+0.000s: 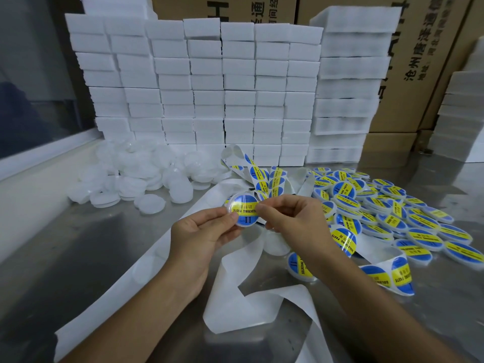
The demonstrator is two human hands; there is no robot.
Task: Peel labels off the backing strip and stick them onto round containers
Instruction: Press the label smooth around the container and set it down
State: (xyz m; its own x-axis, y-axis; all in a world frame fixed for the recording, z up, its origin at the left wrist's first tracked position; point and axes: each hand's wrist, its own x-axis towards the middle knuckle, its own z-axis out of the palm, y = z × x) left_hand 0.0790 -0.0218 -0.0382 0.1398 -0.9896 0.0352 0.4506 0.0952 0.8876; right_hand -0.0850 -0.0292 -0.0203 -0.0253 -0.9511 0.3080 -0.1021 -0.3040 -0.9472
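At the centre of the frame, above the steel table point(86, 247), both hands are meeting on one round container point(242, 211) carrying a blue label crossed by a yellow band. The left hand point(203, 235) is pinching its left rim between thumb and fingertips; the right hand point(290, 218) is pinching its right edge, where the label's rim seems to be getting pressed down. The yellow band is running left to right, straight from one grip to the other, so the smoothing stroke should probably travel along it, rightward from the left thumb. The container is sitting between the two grips, equally near both. The backing strip point(235, 292) is curling low in the frame under the wrists, with unpeeled labels point(385, 275) at lower right, nearer the right hand. The labelled pile point(387, 205) is lying at right, bare containers point(146, 176) at upper left, before a wall of stacked white boxes point(204, 82)
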